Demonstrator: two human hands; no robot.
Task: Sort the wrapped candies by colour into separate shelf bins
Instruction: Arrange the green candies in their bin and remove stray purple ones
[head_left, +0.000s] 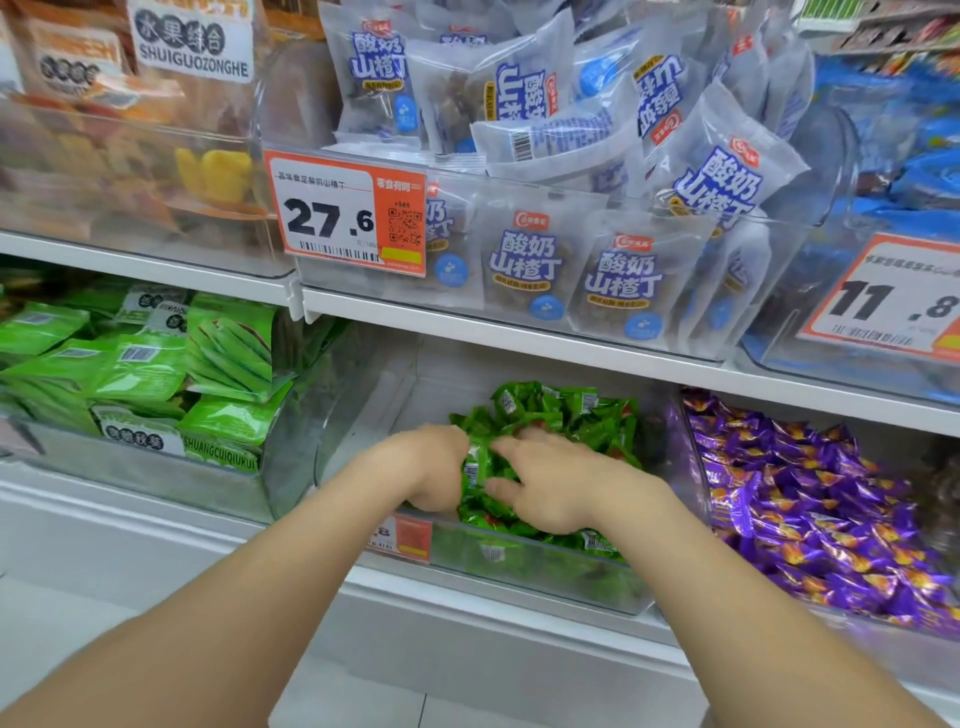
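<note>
A pile of green wrapped candies fills the right part of a clear middle bin on the lower shelf. Both my hands reach into this bin from the front. My left hand is at the left edge of the pile with its fingers curled down around a few green candies; its fingertips are hidden. My right hand lies on top of the pile with fingers and thumb spread and fairly straight. Purple wrapped candies fill the neighbouring bin on the right.
Left of the middle bin stands a bin of green snack packets. The shelf above carries bins of blue-and-white packets with orange price tags. A small orange price tag hangs on the middle bin's front.
</note>
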